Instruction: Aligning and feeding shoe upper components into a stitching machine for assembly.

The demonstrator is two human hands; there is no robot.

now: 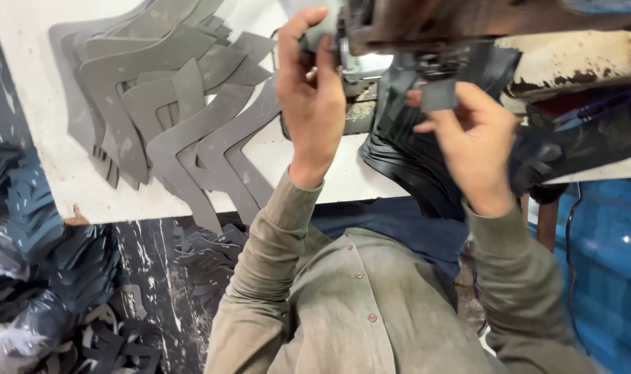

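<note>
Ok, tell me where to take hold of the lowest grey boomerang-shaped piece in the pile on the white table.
Pinch the grey piece at its pointed lower tip, coming in from the near edge of the white table. It lies flat and thin, and other pieces overlap it higher up. That tip reaches the table edge uncovered, so it probably lifts free.

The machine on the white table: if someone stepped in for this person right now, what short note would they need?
Left hand: closed around the grey handle on the machine.
Right hand: pinching a small dark cut piece just under the machine.
Black stack of cut pieces lies between the hands. Grey curved pieces are spread on the white table, and the dark heap lies lower left.
Done or left: one piece is at the machine. I cannot tell which pile is finished.
</note>
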